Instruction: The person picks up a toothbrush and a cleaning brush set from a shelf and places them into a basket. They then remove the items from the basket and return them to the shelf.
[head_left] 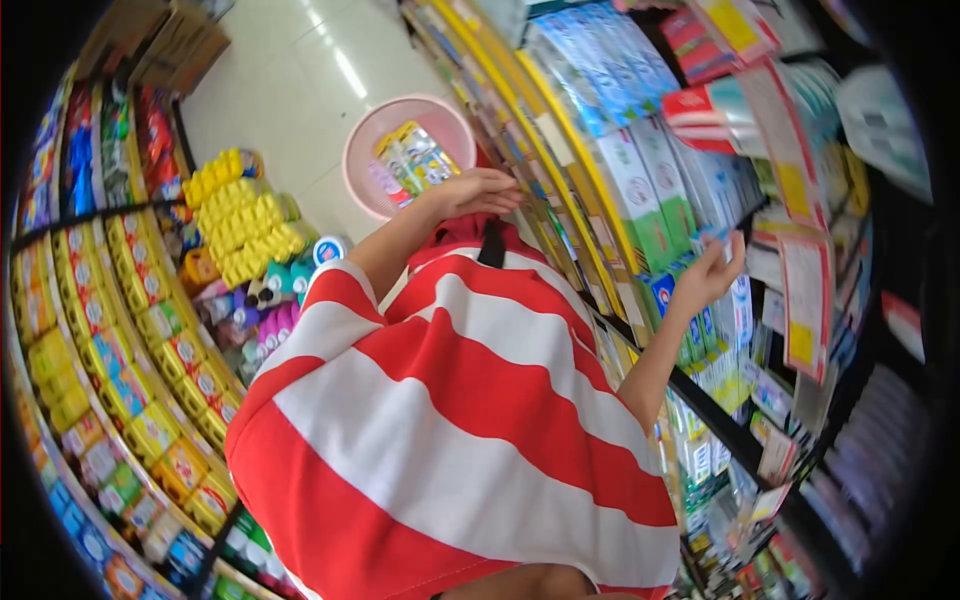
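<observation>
My left hand (478,192) reaches across in front of me, fingers stretched out and nothing visible in them. It overlaps the right edge of a pink basket (358,190) on the floor and lies close to the yellow-edged shelf. In the basket lie blister packs (415,160) with a yellow top, along with a pink-and-white pack. My right hand (710,272) is raised at the shelf on the right, its fingers loosely bent and apart, with nothing seen between them. Around it stand toothpaste boxes (672,290) in blue, and green-and-white boxes (650,190) stand farther back.
Price tags (806,300) hang out from the right shelf. Yellow bottles (240,215) and coloured bottles stand on the floor at left, before a shelf of yellow packs (130,350). Cardboard boxes (180,45) sit at the far left. Pale floor tiles (290,80) run between the shelves.
</observation>
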